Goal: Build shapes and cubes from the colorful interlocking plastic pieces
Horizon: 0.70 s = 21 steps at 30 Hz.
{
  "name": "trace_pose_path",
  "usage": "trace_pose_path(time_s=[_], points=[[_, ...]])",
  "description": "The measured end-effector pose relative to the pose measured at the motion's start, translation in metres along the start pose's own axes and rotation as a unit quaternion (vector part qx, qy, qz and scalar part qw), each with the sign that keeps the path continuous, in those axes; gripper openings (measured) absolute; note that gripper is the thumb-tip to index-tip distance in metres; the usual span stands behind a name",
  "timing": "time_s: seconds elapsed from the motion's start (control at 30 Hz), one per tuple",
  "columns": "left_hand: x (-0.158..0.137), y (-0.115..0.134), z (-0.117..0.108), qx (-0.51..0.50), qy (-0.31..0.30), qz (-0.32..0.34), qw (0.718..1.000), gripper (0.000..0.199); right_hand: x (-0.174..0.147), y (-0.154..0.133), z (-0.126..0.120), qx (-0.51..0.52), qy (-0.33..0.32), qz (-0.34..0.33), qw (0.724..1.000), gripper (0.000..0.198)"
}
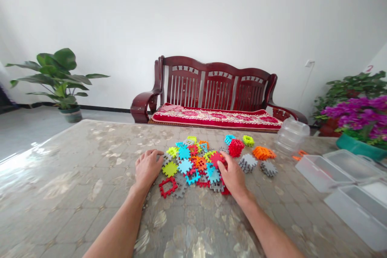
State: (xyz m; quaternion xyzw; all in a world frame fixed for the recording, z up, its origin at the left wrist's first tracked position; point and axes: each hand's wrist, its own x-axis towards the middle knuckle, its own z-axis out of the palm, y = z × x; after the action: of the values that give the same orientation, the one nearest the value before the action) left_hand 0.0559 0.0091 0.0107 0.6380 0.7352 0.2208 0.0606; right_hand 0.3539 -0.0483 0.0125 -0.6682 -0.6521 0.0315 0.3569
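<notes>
A loose pile of interlocking plastic tiles (185, 166) in blue, red, green, orange and grey lies on the table. At its left edge, my left hand (147, 167) rests palm down on the tabletop, fingers stretched out, fingertips close to a grey tile (167, 159). My right hand (232, 174) pinches a red tile (216, 158) between thumb and fingers at the pile's right side. A hollow red frame tile (168, 187) lies at the near left of the pile. Beyond my right hand are a stack of red tiles (236, 147) and a stack of grey tiles (248, 163).
More stacks stand at the right: orange tiles (264, 152), dark grey tiles (268, 168) and green tiles (248, 140). Clear plastic boxes (356, 209) and a round clear container (292, 137) stand farther right, near purple flowers (359, 115). A wooden bench (217, 88) is behind the table (90, 193).
</notes>
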Motion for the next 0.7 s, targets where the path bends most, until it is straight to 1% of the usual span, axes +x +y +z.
trace_pose_path(time_s=[0.03, 0.1, 0.2, 0.3, 0.37, 0.43, 0.5, 0.6, 0.7], points=[[0.0, 0.0, 0.0, 0.001, -0.002, -0.001, 1.0, 0.037, 0.001, 0.004, 0.001, 0.007, 0.008, 0.008, 1.0, 0.039], [0.0, 0.0, 0.0, 0.001, -0.007, -0.002, 1.0, 0.037, 0.001, 0.009, 0.003, 0.011, 0.022, 0.001, 1.0, 0.041], [0.0, 0.0, 0.0, -0.001, -0.009, -0.002, 1.0, 0.037, -0.001, 0.01, 0.002, -0.006, 0.049, -0.046, 0.998, 0.041], [0.001, -0.001, 0.001, -0.003, -0.008, -0.002, 1.0, 0.037, -0.005, 0.003, -0.002, -0.033, 0.075, -0.112, 0.99, 0.035], [0.001, -0.001, 0.002, -0.002, -0.009, -0.001, 1.0, 0.037, -0.008, -0.003, -0.005, -0.037, 0.063, -0.158, 0.985, 0.028], [0.001, -0.001, 0.002, -0.001, -0.009, -0.002, 1.0, 0.037, -0.011, -0.01, -0.007, -0.033, 0.038, -0.197, 0.979, 0.023], [0.001, -0.001, 0.002, 0.001, -0.007, -0.005, 1.0, 0.037, -0.015, -0.015, -0.008, -0.032, 0.012, -0.221, 0.975, 0.025], [0.001, 0.0, 0.002, 0.001, -0.006, -0.005, 1.0, 0.037, -0.019, -0.022, -0.008, -0.039, -0.021, -0.235, 0.971, 0.034], [0.001, 0.0, 0.001, 0.0, -0.005, -0.003, 1.0, 0.037, -0.021, -0.027, -0.006, -0.049, -0.047, -0.236, 0.969, 0.035]])
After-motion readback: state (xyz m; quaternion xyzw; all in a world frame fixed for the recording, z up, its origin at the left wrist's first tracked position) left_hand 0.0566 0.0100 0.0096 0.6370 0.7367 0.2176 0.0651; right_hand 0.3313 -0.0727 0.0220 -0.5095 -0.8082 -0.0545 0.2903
